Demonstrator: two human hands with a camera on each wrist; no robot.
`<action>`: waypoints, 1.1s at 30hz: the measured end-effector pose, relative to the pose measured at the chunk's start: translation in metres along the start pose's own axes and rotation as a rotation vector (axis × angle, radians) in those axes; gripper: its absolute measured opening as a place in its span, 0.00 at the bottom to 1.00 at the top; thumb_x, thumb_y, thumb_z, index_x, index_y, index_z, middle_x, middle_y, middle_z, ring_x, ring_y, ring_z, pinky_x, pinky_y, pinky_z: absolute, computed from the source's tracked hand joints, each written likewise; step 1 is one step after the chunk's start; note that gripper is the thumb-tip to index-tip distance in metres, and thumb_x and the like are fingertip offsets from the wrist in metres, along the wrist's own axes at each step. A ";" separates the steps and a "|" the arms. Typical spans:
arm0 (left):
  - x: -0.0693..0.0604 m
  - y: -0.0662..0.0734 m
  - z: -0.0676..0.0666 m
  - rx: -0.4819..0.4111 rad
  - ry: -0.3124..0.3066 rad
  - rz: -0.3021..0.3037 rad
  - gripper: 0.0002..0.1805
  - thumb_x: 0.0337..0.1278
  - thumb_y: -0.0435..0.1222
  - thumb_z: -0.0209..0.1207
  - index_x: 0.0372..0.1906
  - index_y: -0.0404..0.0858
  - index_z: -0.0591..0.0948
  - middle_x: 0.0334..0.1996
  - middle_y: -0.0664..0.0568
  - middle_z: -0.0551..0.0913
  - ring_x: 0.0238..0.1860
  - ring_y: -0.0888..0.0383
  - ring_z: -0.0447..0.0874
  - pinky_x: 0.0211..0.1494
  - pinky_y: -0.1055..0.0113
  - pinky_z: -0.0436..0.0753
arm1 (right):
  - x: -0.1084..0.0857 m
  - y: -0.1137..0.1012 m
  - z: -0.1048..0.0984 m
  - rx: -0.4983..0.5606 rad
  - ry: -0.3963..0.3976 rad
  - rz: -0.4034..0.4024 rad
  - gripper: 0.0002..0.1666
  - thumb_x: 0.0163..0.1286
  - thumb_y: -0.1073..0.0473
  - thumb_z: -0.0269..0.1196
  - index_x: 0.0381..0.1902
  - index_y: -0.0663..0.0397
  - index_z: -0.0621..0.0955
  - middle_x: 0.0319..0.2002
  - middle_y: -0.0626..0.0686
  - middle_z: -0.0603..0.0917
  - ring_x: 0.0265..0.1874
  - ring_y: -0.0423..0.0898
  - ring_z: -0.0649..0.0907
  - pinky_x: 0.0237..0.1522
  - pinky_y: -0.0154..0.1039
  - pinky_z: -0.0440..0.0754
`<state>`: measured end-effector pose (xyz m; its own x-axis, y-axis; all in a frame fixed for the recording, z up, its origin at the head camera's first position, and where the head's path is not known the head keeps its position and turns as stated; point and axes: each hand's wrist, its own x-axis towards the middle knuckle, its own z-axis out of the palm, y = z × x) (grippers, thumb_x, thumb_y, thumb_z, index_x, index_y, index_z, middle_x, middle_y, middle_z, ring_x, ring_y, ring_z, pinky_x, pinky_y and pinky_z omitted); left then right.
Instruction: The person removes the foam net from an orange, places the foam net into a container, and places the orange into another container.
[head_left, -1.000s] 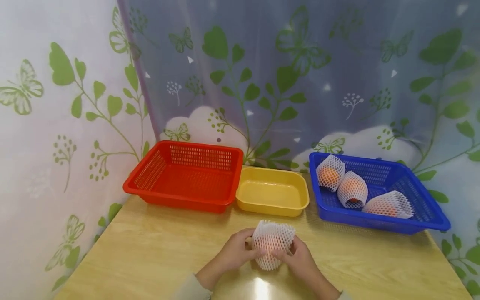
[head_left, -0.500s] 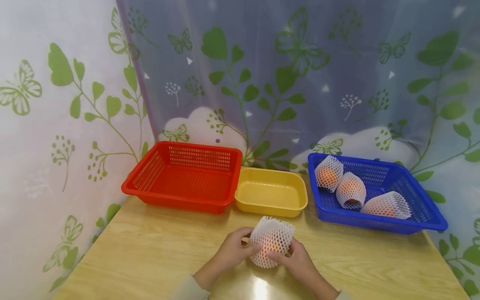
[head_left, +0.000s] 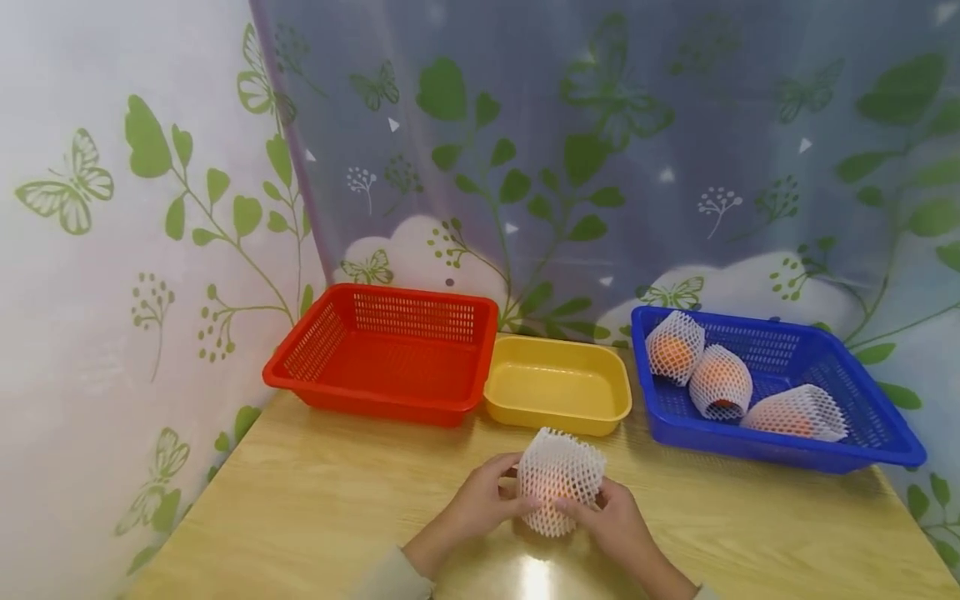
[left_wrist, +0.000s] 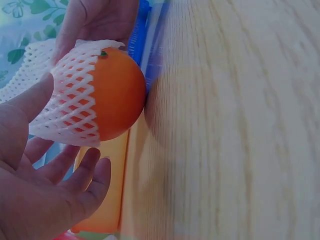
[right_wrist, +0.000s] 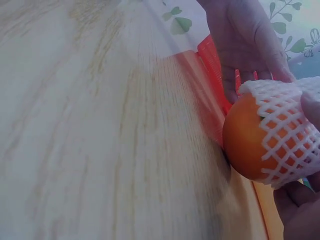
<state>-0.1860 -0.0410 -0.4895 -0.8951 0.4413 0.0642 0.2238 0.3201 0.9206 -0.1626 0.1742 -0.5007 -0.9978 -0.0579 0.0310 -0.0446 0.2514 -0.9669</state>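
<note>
Near the table's front in the head view, my left hand (head_left: 480, 502) and right hand (head_left: 621, 523) hold an orange in a white foam net (head_left: 558, 479) from both sides, thumbs on the near side. Up close in the left wrist view, the bare end of the orange (left_wrist: 120, 95) sticks out of the net (left_wrist: 75, 100); the left thumb presses the net and its other fingers are bent below. The right wrist view shows the same bare orange surface (right_wrist: 245, 140) close to the wooden table, with the right hand (right_wrist: 302, 207) at the net's lower side.
Behind the hands stand an empty red basket (head_left: 382, 408) at left, a yellow tray (head_left: 555, 417) in the middle and a blue basket (head_left: 750, 446) at right. Three netted fruits, one of them here (head_left: 720, 382), lie in the blue basket. A patterned curtain hangs behind.
The netted orange has tilted a little and its upper net edge has moved slightly toward the yellow tray. Both hands keep hold of it. The head view has shifted slightly.
</note>
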 end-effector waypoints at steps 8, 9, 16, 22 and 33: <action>0.002 0.003 0.001 0.004 -0.016 0.003 0.35 0.53 0.39 0.70 0.66 0.38 0.71 0.61 0.45 0.74 0.55 0.48 0.77 0.50 0.68 0.81 | 0.004 -0.001 -0.001 0.052 0.021 -0.057 0.17 0.57 0.64 0.72 0.45 0.64 0.84 0.43 0.55 0.87 0.43 0.39 0.83 0.48 0.32 0.80; 0.002 0.003 0.001 0.003 -0.018 0.006 0.35 0.53 0.39 0.70 0.66 0.38 0.71 0.60 0.44 0.74 0.55 0.48 0.77 0.50 0.68 0.81 | 0.003 -0.001 -0.001 0.056 0.019 -0.054 0.18 0.57 0.64 0.72 0.45 0.64 0.84 0.43 0.55 0.87 0.44 0.39 0.83 0.48 0.32 0.80; 0.001 0.001 0.005 -0.002 -0.039 0.002 0.34 0.53 0.39 0.70 0.65 0.35 0.72 0.57 0.44 0.77 0.57 0.47 0.76 0.53 0.65 0.81 | -0.001 -0.003 -0.001 0.025 0.013 -0.047 0.20 0.57 0.63 0.72 0.47 0.63 0.83 0.45 0.54 0.86 0.46 0.39 0.82 0.52 0.32 0.77; 0.001 0.000 0.005 0.031 -0.050 0.000 0.33 0.54 0.42 0.69 0.64 0.36 0.73 0.57 0.46 0.78 0.59 0.49 0.75 0.56 0.61 0.79 | -0.002 0.001 -0.001 0.035 -0.001 -0.058 0.26 0.57 0.64 0.72 0.54 0.63 0.78 0.49 0.54 0.84 0.49 0.39 0.81 0.57 0.35 0.76; -0.001 0.004 0.004 0.078 0.053 0.001 0.25 0.54 0.44 0.69 0.54 0.36 0.81 0.49 0.47 0.83 0.54 0.49 0.78 0.54 0.53 0.80 | -0.001 0.004 -0.003 -0.003 -0.029 -0.076 0.32 0.55 0.63 0.74 0.58 0.63 0.76 0.53 0.54 0.82 0.56 0.46 0.78 0.63 0.50 0.70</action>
<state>-0.1828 -0.0365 -0.4877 -0.9137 0.3970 0.0872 0.2520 0.3848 0.8879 -0.1616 0.1782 -0.5037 -0.9898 -0.1048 0.0965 -0.1200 0.2484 -0.9612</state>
